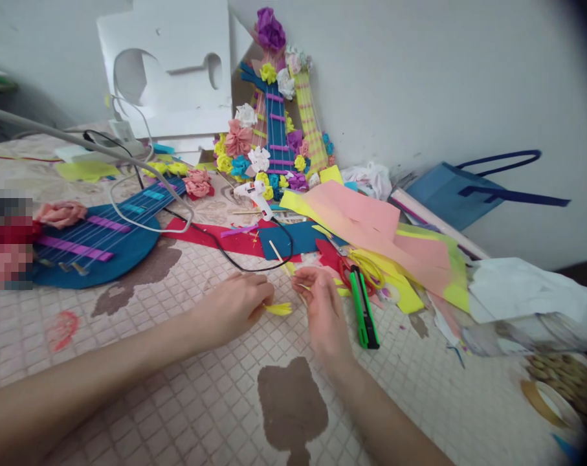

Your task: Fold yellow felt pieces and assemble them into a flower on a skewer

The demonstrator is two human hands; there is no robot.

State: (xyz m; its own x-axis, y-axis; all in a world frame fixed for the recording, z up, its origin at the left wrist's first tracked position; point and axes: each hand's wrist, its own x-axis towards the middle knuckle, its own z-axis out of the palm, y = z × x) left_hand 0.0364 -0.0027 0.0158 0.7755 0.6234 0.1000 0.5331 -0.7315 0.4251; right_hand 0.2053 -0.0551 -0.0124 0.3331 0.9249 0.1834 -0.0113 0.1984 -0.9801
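My left hand (237, 303) is closed, palm down, over a small piece of yellow crepe paper (277, 309), whose fringed end sticks out past the fingertips. Just to its right, my right hand (323, 314) has its fingers curled round a thin pale stick (277, 252) that slants up and left, with some yellow on its lower part. A green box cutter (362, 307) lies beside my right hand. Behind it are scissors (354, 268) with red and yellow handles, partly covered by paper scraps.
A white glue gun (257, 196) stands beyond my hands, its black cord looping close by. At left lies a blue paper guitar (113, 239); flower-covered guitars (276, 123) lean at the wall. Pink and yellow crepe sheets (365, 220) and a tape roll (548, 401) are on the right.
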